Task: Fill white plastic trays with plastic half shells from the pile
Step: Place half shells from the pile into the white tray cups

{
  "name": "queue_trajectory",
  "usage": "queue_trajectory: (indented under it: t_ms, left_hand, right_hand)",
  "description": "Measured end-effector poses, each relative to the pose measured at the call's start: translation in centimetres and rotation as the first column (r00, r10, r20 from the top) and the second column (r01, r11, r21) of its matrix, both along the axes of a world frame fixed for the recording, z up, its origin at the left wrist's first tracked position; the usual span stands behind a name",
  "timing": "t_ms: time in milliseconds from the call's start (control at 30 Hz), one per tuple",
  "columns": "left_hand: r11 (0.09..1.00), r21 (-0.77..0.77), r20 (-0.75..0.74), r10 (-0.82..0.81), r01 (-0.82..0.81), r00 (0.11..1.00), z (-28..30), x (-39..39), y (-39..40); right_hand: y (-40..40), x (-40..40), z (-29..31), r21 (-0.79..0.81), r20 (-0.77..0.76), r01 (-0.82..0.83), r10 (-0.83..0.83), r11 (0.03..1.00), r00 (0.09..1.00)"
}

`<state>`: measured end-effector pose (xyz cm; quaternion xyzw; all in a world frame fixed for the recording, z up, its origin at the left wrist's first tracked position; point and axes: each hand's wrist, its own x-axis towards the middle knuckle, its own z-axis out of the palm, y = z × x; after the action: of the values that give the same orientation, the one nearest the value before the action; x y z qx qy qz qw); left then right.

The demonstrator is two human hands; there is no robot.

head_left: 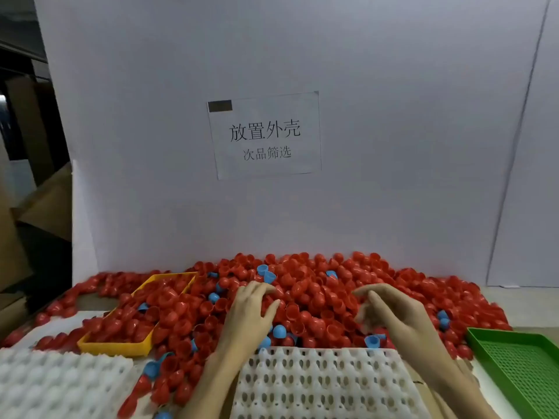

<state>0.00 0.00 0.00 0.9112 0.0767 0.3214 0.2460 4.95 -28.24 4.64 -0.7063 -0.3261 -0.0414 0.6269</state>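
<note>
A big pile of red half shells [305, 294] with a few blue ones [279, 331] spreads along the foot of the white back wall. A white plastic tray [326, 385] with rows of cups lies in front of the pile, between my forearms. My left hand [251, 313] rests palm down on the shells with straight fingers. My right hand [390, 313] hovers over the pile to the right, fingers spread and loosely bent, nothing visible in it. A second white tray [57, 385] lies at the lower left.
A yellow tray [115, 347] full of red shells sits at the left, half buried in the pile. A green mesh tray [523, 361] stands at the right edge. A paper sign [264, 136] hangs on the white wall. Cardboard boxes [45, 204] stand at the far left.
</note>
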Motion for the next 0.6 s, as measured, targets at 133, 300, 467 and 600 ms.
queue_trajectory:
  t_ms: [133,300,467,600]
  left_hand:
    - [0.99,0.111,-0.076,0.099,-0.09,0.992,-2.0,1.5,0.9]
    - [0.997,0.069,-0.1,0.051,-0.045,0.994,-0.7,2.0,2.5]
    - [0.999,-0.022,-0.043,-0.033,0.032,0.999,2.4,1.0,2.1]
    - [0.945,-0.18,0.086,-0.261,0.273,0.961,5.7,-0.3,0.1]
  right_hand:
    - [1.8,2.8,0.1,-0.046,0.008,0.031,-0.031,0.998,0.999]
    - [2.8,4.1,-0.8,-0.086,-0.007,0.014,-0.015,0.996,1.0]
    - [3.4,3.4,-0.8,-0.149,-0.036,-0.037,0.032,0.988,0.999]
    - [4.1,2.1,0.0,-0.132,0.002,-0.045,0.046,0.99,0.999]
